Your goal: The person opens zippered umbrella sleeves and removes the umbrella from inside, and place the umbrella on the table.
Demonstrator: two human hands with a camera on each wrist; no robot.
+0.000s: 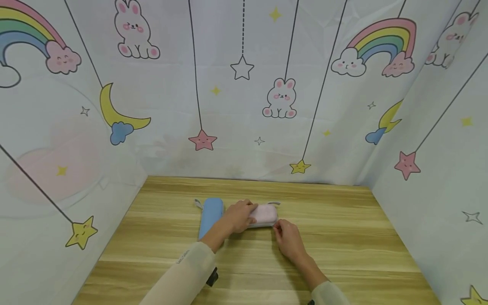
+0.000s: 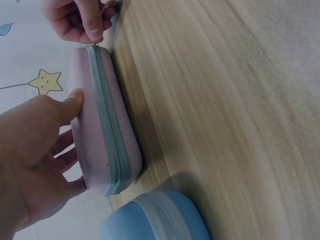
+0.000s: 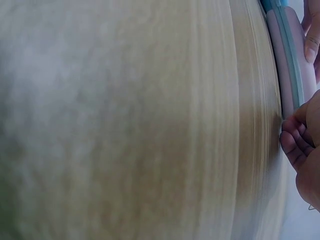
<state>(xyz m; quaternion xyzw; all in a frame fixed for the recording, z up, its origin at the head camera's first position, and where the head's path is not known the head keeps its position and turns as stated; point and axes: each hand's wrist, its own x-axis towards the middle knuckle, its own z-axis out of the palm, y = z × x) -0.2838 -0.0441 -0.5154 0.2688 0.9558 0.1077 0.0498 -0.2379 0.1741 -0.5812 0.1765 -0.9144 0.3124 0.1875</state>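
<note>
A pink zippered pencil case [image 1: 265, 214] lies on the table, its grey zipper [image 2: 108, 117] running along the side and looking closed in the left wrist view. My left hand [image 1: 238, 216] grips the case near its left end, thumb on one face and fingers around the other. At the right end, my right hand [image 1: 290, 241] pinches the small zipper pull [image 2: 96, 45] between thumb and finger. Just left of the left hand lies a blue pencil case [image 1: 212, 215], partly covered by the left forearm. The contents of both cases are hidden.
The wood-grain table [image 1: 335, 237] is bounded at the back and sides by a white curtain [image 1: 236, 161] printed with stars, rabbits and rainbows. A grey strap [image 1: 198, 203] sticks out from the blue case, and another loop [image 1: 273, 203] lies behind the pink one.
</note>
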